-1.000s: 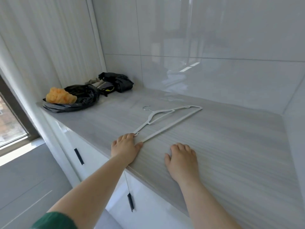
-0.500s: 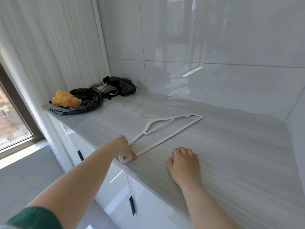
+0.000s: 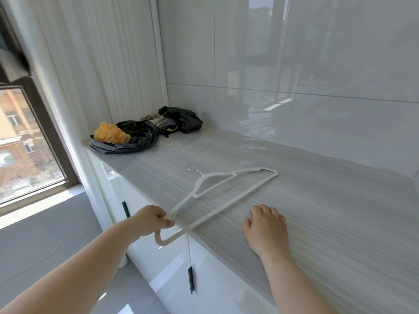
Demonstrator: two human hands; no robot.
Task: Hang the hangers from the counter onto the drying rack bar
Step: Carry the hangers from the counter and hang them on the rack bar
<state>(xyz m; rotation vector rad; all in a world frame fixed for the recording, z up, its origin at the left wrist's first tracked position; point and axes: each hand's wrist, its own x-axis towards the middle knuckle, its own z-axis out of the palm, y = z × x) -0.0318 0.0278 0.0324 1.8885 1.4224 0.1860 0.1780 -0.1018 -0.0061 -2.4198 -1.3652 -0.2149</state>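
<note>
Hanger (image 3: 199,185): white, one, lying on the counter (image 3: 328,211). Its metal hook (image 3: 192,167) points far-left. Far corner rests on the surface; near corner sticks out past the front edge, over the cabinet doors (image 3: 172,268).

Left hand (image 3: 150,222): thumb and curled fingers pinch the upper arm of the hanger just above the near corner. The hand is off the counter, in front of its edge.

Right hand (image 3: 266,227): palm down, flat on the counter, fingers straight and close together, just right of the hanger's bottom bar, not touching it.

Far left on the counter: black bag (image 3: 140,137) with an orange puff (image 3: 111,133) on it; a dark bundle (image 3: 183,120) beyond, against the tiled wall (image 3: 294,64). Window (image 3: 20,143) at left.
</note>
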